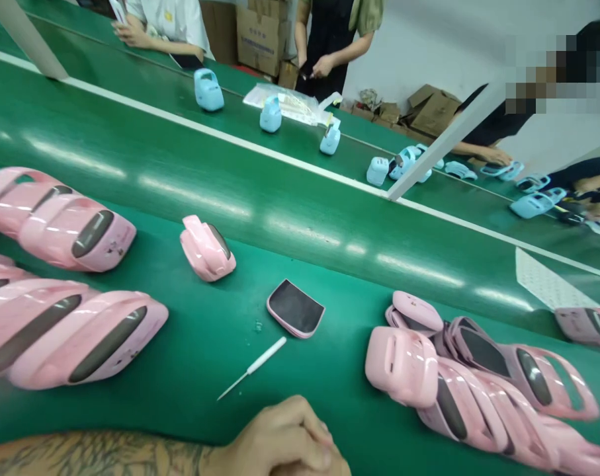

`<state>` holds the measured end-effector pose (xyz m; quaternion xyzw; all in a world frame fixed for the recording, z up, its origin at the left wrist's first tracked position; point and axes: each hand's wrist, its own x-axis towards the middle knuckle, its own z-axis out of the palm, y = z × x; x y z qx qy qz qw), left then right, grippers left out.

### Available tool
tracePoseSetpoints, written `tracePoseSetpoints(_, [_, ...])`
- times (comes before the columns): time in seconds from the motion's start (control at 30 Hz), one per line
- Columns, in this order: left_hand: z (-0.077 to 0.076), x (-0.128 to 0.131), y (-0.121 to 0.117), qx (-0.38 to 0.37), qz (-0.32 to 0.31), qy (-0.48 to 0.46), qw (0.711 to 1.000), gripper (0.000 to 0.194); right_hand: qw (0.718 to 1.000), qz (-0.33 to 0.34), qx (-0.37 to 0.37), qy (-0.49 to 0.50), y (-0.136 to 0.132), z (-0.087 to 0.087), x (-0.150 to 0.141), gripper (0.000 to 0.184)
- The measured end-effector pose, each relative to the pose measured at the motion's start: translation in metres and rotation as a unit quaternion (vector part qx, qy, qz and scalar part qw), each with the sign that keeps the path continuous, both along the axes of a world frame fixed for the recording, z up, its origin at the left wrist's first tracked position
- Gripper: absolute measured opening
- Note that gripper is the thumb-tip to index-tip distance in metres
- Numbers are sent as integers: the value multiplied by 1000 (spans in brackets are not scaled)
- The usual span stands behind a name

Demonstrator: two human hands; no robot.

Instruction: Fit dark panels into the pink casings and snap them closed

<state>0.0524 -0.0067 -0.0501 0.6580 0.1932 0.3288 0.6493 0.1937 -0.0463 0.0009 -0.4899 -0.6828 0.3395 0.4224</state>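
My left hand [284,436] is at the bottom edge, closed with its fingers curled in, at the end of a tattooed forearm. Skin under its fingers looks like part of my right hand [324,465], mostly cut off by the frame, so its fingers cannot be made out. Just beyond lies a small screwdriver [264,357] with a white handle and thin shaft, touched by neither hand. Farther on rests a dark panel with a pink rim [296,309]. A glossy pink plastic housing [208,250] with a dark window stands alone behind the screwdriver.
Rows of pink housings [81,337] fill the left side. More pink housings and panels [478,403] are piled at right. Beyond a green conveyor belt [260,192], blue housings [209,90] stand before several co-workers. A slanted post [443,135] rises from the white rail [220,140].
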Motion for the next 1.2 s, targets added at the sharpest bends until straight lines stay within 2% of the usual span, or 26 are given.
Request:
tracePoseSetpoints(0.1, [19,-4,22,-11,10,2,1000,56,997,-47,-41,34,-8,-17,3,32])
tracePoseSetpoints(0.2, [32,-20,42,-19,37,115,992,59,981,-125,-94,116,-16,-31,5,72])
tracePoseSetpoints(0.27, [42,-37,45,-4,14,177,984,60,959,-181,-127,176,-19,-34,4,80])
tracePoseSetpoints(0.33, [51,-54,37,18,-3,232,973,65,944,-212,-135,212,-21,-32,1,77])
tracePoseSetpoints(0.43, [64,-74,16,90,32,279,955,70,933,-226,-140,242,-22,-22,-8,75])
tracePoseSetpoints(0.5, [71,-81,1,142,48,295,944,71,923,-235,-154,264,-19,-16,-15,77])
tracePoseSetpoints(0.57, [75,-82,-12,162,38,311,936,70,910,-239,-163,297,-16,-12,-21,80])
tracePoseSetpoints(0.77, [75,-76,-32,178,80,385,902,62,882,-212,-174,384,-17,-7,-35,78])
tracePoseSetpoints(0.97, [72,-83,-31,175,83,336,922,56,881,-212,-184,380,-22,-1,-40,74])
tracePoseSetpoints(1.07, [71,-87,-28,167,96,337,921,58,878,-202,-182,395,-20,-2,-40,74])
tracePoseSetpoints(1.13, [69,-88,-27,156,104,340,922,60,885,-190,-179,386,-20,-3,-36,75])
tracePoseSetpoints(1.2, [69,-89,-27,137,109,340,924,62,908,-170,-181,339,-24,-4,-30,69])
